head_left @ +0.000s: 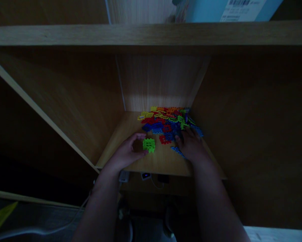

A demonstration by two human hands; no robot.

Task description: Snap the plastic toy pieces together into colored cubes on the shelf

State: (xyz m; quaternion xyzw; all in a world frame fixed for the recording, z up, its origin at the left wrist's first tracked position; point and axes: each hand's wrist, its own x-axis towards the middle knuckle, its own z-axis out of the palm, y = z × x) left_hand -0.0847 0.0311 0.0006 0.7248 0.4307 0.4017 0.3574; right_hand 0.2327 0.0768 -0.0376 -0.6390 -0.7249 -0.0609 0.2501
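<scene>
Between the thumb and fingers of my left hand (pixel 129 153) is a light green building-block box (pixel 149 145) with notched edges and a windowed face. It is just above or on the shelf board; I cannot tell which. My right hand (pixel 190 143) lies over the right side of a pile of flat notched plastic pieces (pixel 166 117), fingers spread and touching some of them. The pile is yellow, orange, red, blue and green. A red square piece (pixel 165 139) lies at its front. A blue piece (pixel 178 152) rests beside my right wrist.
The wooden shelf board (pixel 115 148) sits between two side panels, with an upper shelf edge (pixel 151 34) above. A light blue box (pixel 206 11) stands on that upper shelf. Below the board are a white device with a lit display (pixel 146 175) and a cable (pixel 156 185).
</scene>
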